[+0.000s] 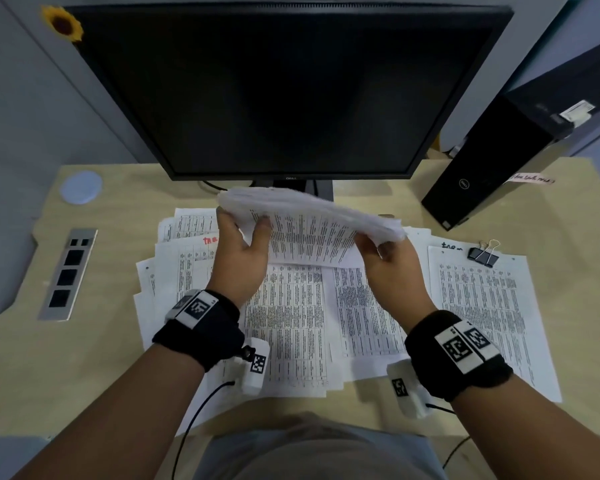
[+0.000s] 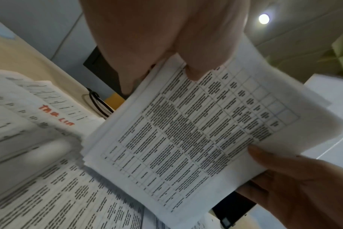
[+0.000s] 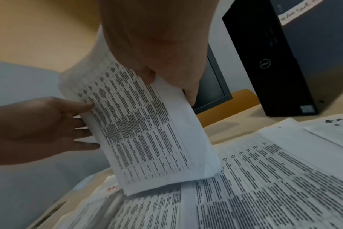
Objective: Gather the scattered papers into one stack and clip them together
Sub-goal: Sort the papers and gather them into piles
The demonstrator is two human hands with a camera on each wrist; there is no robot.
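Observation:
I hold a bundle of printed papers [image 1: 309,220] tilted in the air in front of the monitor's foot. My left hand [image 1: 241,247] grips its left edge, thumb on the near face. My right hand [image 1: 385,261] grips its right edge. In the left wrist view the bundle [image 2: 186,131] shows tables of text between my left thumb [image 2: 196,62] and my right hand [image 2: 294,186]. Its lower edge touches the loose sheets in the right wrist view [image 3: 143,124]. Scattered papers [image 1: 291,323] cover the desk below. A black binder clip [image 1: 482,254] lies on a separate sheet pile [image 1: 482,313] to the right.
A dark monitor [image 1: 284,91] stands right behind the bundle. A black computer tower [image 1: 492,168] stands at the back right. A metal socket strip [image 1: 68,275] and a round white disc [image 1: 80,187] sit in the wooden desk [image 1: 94,358] at the left.

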